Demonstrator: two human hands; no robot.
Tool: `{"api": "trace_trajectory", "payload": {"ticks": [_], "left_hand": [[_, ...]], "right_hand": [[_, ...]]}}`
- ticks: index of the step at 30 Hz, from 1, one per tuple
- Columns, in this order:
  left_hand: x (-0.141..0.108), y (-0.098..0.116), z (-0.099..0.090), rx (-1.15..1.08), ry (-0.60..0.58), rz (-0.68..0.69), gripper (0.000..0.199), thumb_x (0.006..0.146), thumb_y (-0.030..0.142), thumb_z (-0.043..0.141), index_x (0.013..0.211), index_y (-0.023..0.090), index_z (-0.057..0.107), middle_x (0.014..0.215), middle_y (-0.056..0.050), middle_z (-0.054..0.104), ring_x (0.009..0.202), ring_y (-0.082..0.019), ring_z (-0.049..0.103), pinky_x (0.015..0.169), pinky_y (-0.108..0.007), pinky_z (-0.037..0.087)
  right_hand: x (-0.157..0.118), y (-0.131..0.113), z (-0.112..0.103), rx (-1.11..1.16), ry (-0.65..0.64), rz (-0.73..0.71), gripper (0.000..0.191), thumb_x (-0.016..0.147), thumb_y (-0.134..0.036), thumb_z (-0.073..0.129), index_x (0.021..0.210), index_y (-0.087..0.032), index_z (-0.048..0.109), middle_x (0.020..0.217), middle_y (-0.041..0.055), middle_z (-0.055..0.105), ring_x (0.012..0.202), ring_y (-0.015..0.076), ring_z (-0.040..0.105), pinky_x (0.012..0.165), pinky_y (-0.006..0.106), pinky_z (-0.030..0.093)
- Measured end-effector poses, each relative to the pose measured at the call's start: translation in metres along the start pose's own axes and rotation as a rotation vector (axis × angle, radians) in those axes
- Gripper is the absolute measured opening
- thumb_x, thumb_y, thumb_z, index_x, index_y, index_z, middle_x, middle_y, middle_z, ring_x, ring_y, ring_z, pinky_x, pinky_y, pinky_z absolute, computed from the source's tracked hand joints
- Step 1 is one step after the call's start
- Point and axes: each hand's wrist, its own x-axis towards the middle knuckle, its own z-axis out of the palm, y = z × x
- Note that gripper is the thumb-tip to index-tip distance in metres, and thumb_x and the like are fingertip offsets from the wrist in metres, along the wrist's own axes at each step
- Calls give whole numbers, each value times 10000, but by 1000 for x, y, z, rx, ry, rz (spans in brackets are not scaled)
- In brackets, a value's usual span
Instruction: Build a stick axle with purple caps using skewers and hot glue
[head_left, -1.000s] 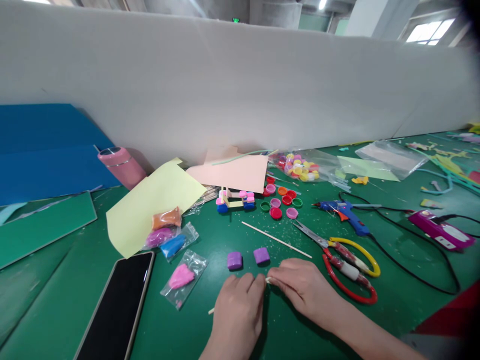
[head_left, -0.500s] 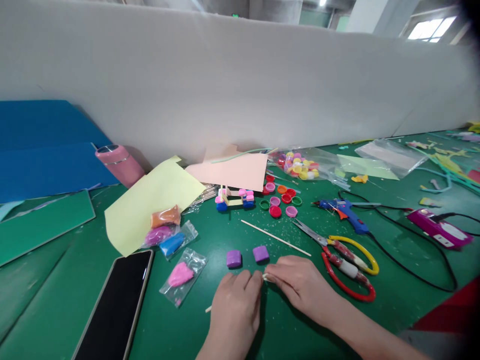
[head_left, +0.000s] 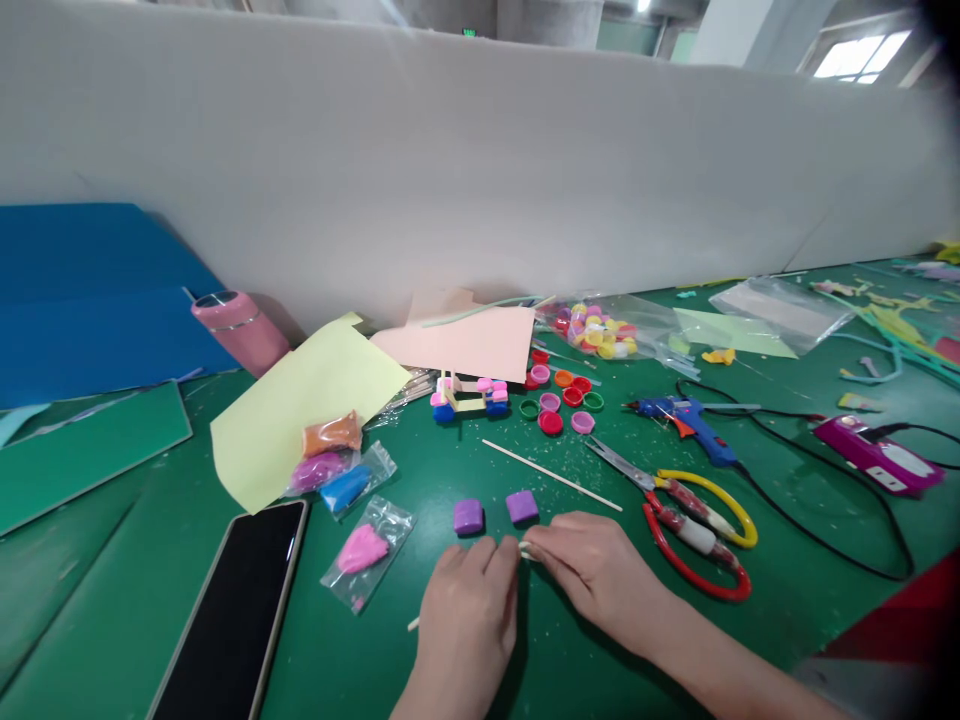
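Note:
My left hand [head_left: 471,610] is closed over a thin wooden stick [head_left: 413,624], whose pale end pokes out at its left side. My right hand [head_left: 589,570] pinches a small whitish piece [head_left: 526,550] where the fingertips of both hands nearly meet. Whether that piece belongs to the same stick is hidden by the fingers. Just beyond the hands lie two purple clay blocks, one on the left [head_left: 468,517] and one on the right [head_left: 522,507]. Another wooden stick [head_left: 551,474] lies diagonally behind them. A small model car with blue wheels [head_left: 471,398] stands farther back.
Scissors [head_left: 675,510] and a blue glue gun [head_left: 686,422] with its cord lie to the right. Bottle caps [head_left: 572,397] are scattered at centre back. Bagged pink clay [head_left: 364,550], a phone [head_left: 229,610] and yellow paper [head_left: 292,420] are on the left. A white partition [head_left: 480,170] stands behind.
The fingertips and the pinched whitish piece have shifted slightly left. Both hands keep their grips, and the things on the table stay where they were.

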Motion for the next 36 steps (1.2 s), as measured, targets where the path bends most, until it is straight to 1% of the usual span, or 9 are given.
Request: {"api": "trace_trajectory", "payload": {"ticks": [8, 11, 13, 15, 20, 24, 29, 32, 36], "left_hand": [[4, 0, -3, -147, -131, -14, 258, 824, 105, 359, 773, 142, 609, 639, -81, 610, 524, -203, 501, 495, -299, 366], [8, 3, -12, -435, -189, -24, 274, 860, 148, 351, 768, 141, 610, 647, -68, 604, 564, -177, 512, 545, -278, 374], [10, 5, -19, -671, -224, -54, 282, 879, 175, 352, 777, 154, 614, 651, -47, 600, 607, -159, 523, 589, -255, 378], [12, 6, -23, -845, -223, -151, 276, 881, 208, 377, 762, 155, 620, 647, -36, 593, 608, -144, 513, 591, -235, 373], [13, 4, -23, -1155, -142, -504, 252, 815, 315, 515, 663, 147, 625, 535, 14, 470, 513, -108, 398, 488, -210, 309], [11, 3, -18, -1392, -114, -666, 244, 749, 375, 603, 716, 136, 644, 529, 25, 439, 501, -92, 353, 460, -201, 268], [9, 5, -7, -1486, -23, -753, 270, 768, 397, 584, 756, 133, 633, 567, 14, 473, 518, -90, 370, 474, -200, 267], [8, 8, -3, -1463, 38, -738, 254, 814, 373, 534, 735, 145, 611, 593, 13, 486, 552, -96, 393, 523, -209, 297], [9, 14, -2, -1499, 75, -756, 261, 837, 368, 503, 711, 149, 569, 505, 58, 376, 482, -76, 316, 477, -207, 236]], "right_hand": [[2, 5, -21, 79, -139, 2, 291, 911, -244, 388, 739, -189, 616, 648, -3, 584, 633, 134, 511, 599, 227, 356], [3, 11, -30, 341, -264, 16, 330, 902, -260, 412, 656, -171, 613, 580, -23, 534, 588, 116, 493, 583, 217, 361], [3, 16, -33, 606, -351, 83, 309, 889, -297, 442, 701, -155, 642, 561, -29, 527, 552, 102, 485, 559, 205, 368], [2, 20, -32, 846, -364, 175, 274, 859, -332, 498, 770, -136, 668, 544, -29, 531, 517, 91, 472, 527, 198, 362], [3, 18, -21, 1038, -189, 242, 300, 822, -396, 543, 756, -137, 682, 682, 3, 555, 591, 95, 462, 560, 213, 359], [6, 10, -10, 1096, 6, 293, 263, 811, -400, 558, 780, -171, 683, 765, 2, 496, 636, 100, 417, 588, 221, 348], [8, -5, 2, 1159, 135, 427, 253, 806, -409, 561, 784, -167, 629, 659, -22, 487, 570, 93, 404, 547, 213, 347], [10, -14, 5, 1102, 156, 397, 260, 823, -411, 531, 780, -161, 588, 619, -27, 489, 581, 103, 449, 562, 217, 376], [11, -19, 5, 859, 205, 307, 229, 838, -358, 516, 786, -164, 627, 694, 2, 514, 649, 129, 490, 594, 237, 405]]}}
